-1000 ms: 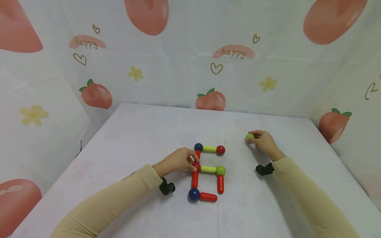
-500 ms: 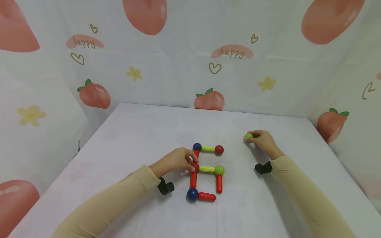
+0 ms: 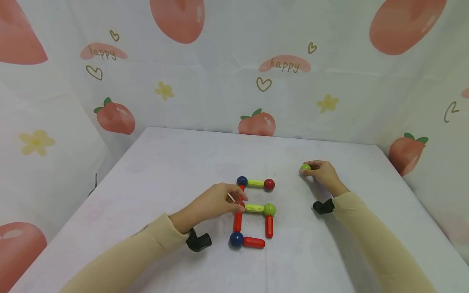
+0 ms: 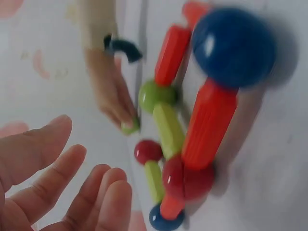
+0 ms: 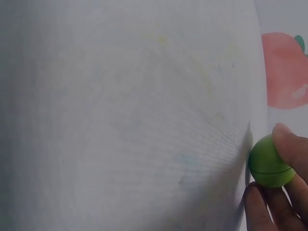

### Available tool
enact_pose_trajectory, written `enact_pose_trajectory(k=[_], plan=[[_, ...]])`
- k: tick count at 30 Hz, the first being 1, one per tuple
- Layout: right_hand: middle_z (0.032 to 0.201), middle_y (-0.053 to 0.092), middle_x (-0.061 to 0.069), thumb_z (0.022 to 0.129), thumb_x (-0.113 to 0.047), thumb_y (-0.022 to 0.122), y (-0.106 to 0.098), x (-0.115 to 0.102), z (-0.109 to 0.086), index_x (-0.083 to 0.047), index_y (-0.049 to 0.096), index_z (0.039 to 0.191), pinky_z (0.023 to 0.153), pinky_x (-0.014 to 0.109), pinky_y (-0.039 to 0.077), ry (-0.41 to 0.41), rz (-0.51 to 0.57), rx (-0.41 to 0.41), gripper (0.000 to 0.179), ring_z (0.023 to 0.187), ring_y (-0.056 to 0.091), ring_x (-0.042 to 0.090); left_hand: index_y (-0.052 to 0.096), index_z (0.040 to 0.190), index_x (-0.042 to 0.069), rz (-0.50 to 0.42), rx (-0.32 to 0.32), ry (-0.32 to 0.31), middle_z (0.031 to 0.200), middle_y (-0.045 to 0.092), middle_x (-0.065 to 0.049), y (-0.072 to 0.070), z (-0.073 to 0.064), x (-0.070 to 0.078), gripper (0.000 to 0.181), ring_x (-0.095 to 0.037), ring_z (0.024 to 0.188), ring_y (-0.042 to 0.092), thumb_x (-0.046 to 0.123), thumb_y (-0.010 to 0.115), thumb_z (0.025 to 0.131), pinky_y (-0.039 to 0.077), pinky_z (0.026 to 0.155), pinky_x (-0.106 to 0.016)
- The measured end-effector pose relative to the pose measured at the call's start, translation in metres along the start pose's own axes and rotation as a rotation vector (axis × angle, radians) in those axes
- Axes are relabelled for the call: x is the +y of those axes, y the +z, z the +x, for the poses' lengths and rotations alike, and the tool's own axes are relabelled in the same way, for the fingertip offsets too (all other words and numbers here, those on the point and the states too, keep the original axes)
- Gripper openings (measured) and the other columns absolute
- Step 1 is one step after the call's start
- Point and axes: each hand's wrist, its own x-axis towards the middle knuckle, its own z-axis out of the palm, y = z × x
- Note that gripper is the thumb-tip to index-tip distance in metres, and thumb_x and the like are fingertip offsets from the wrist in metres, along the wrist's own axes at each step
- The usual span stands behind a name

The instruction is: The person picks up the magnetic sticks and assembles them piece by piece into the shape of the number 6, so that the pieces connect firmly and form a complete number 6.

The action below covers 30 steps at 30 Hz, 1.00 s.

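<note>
My right hand (image 3: pixel 323 174) pinches a lime-green ball (image 5: pixel 267 162) between thumb and fingers, low over the right back of the table. Fingers spread and holding nothing, my left hand (image 3: pixel 214 201) hovers beside a red ball (image 4: pixel 187 179) and partly hides it in the head view. That ball belongs to a flat ball-and-rod figure. Its left side runs from a near blue ball (image 3: pixel 236 239) along a red rod (image 3: pixel 237 222) to a far blue ball (image 3: pixel 242 181). A yellow-green rod (image 3: pixel 254 208) joins the red ball to a green ball (image 3: pixel 269 209), which carries another red rod (image 3: pixel 269 226).
From the near blue ball a short red rod (image 3: pixel 254 242) points right. At the far end a yellow-green rod (image 3: pixel 255 183) leads to a second red ball (image 3: pixel 269 184). A patterned cloth backdrop (image 3: pixel 205 81) borders the white table (image 3: pixel 183 154).
My left hand has let go of the middle red ball and drawn slightly back to the left. The right hand keeps its hold on the green ball, almost still.
</note>
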Motion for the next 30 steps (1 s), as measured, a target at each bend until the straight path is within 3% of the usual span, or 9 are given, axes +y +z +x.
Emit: enact_pose_trajectory(k=[7,11,18,25,30], plan=[[0.147,0.052,0.028,0.097,-0.028,0.071,0.0,-0.001,-0.001,0.004,0.055,0.142,0.117,0.055,0.037,-0.004,0.016,0.012,0.058,0.14,0.046,0.043,0.076,0.103,0.013,0.008,-0.083,0.024,0.085,0.068,0.003,0.023,-0.022,0.002,0.021,-0.012,0.078,0.059,0.01,0.083,0.084,0.048,0.066,-0.022],[0.147,0.053,0.029,0.096,-0.028,0.071,0.001,-0.002,-0.001,0.004,0.055,0.142,0.117,0.054,0.037,-0.002,0.017,0.016,0.058,0.14,0.046,0.043,0.077,0.099,0.015,0.08,-0.09,0.013,0.083,0.065,0.005,0.037,-0.029,-0.002,0.02,-0.01,0.078,0.057,0.011,0.085,0.081,0.049,0.068,-0.021],[0.147,0.053,0.029,0.096,-0.029,0.071,0.001,-0.001,-0.001,0.004,0.054,0.142,0.115,0.054,0.039,0.0,0.008,0.019,0.058,0.138,0.047,0.043,0.079,0.1,0.018,0.188,-0.074,0.003,0.088,0.061,0.007,0.044,-0.032,-0.004,0.023,-0.007,0.077,0.055,0.014,0.087,0.079,0.049,0.069,-0.018],[0.148,0.051,0.029,0.097,-0.028,0.07,0.001,-0.002,-0.001,0.003,0.053,0.143,0.113,0.053,0.041,0.015,0.005,0.015,0.059,0.138,0.048,0.043,0.079,0.098,0.021,0.318,-0.068,0.04,0.089,0.054,0.008,0.05,-0.031,-0.005,0.021,-0.005,0.077,0.051,0.021,0.088,0.079,0.047,0.066,-0.016],[0.15,0.049,0.029,0.097,-0.028,0.07,0.001,-0.003,-0.001,0.003,0.052,0.144,0.114,0.053,0.04,0.025,0.007,0.011,0.059,0.139,0.046,0.043,0.079,0.095,0.022,0.358,-0.06,0.054,0.087,0.052,0.008,0.052,-0.03,-0.004,0.018,-0.005,0.076,0.049,0.022,0.089,0.079,0.044,0.065,-0.017]])
